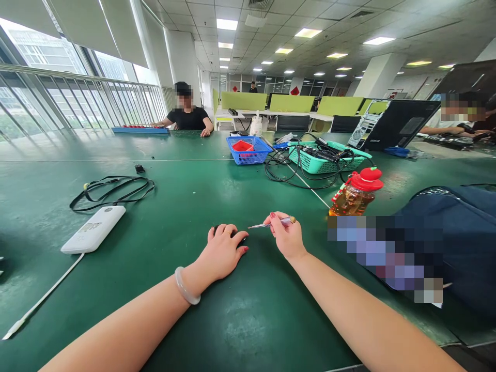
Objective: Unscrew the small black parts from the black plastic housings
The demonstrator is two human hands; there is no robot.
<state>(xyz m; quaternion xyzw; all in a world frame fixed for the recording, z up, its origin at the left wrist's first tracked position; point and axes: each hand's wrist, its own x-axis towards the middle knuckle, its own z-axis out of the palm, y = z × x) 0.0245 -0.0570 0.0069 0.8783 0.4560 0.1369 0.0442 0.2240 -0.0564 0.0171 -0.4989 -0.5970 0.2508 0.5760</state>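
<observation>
Holding a slim, silvery, yellowish-ended screwdriver (288,220) in the right hand (289,238); clasping a black object (243,240), mostly hidden beneath the left hand (221,250), inside the near edge of the tabletop (240,325).

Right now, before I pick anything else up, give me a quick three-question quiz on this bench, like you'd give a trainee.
1. Open question: what does the right-hand grip hold?
2. True or false: the left-hand grip is touching nothing.
3. Multiple choice: what colour is the lid of the bottle?
A) Blue
B) Red
C) White

Key:
1. A slim screwdriver, its tip pointing toward the other hand.
2. False: it rests over a dark object, mostly hidden by the fingers.
3. B.
</observation>
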